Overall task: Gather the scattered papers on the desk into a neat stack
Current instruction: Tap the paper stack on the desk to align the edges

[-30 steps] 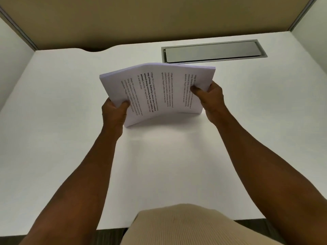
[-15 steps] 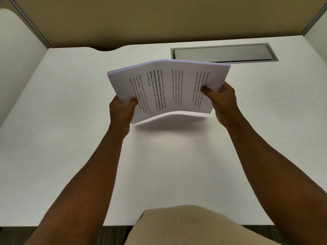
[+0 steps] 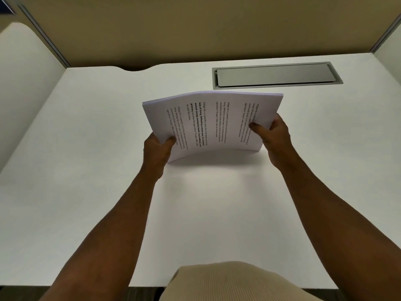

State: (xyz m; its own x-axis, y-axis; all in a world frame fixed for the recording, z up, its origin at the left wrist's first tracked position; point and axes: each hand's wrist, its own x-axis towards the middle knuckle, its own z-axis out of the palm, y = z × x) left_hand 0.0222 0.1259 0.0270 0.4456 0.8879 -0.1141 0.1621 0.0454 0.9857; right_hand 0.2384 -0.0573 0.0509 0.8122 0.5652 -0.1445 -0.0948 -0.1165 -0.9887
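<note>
A stack of white printed papers (image 3: 213,120) stands on its long edge on the white desk (image 3: 86,170), bowed upward in the middle, the printed side facing me. My left hand (image 3: 158,148) grips its left end, thumb on the front sheet. My right hand (image 3: 271,135) grips its right end the same way. The lower right corner touches the desk; the lower edge arches above it in the middle. No loose sheets lie elsewhere on the desk.
A grey metal cable hatch (image 3: 275,74) is set into the desk just behind the papers at the back right. Tan partition panels (image 3: 195,29) wall in the back, and white side panels (image 3: 26,72) close off the left and right.
The stack, lifted off the desk half a second ago, has come down again onto its lower edge. Both hands keep the same grip.
</note>
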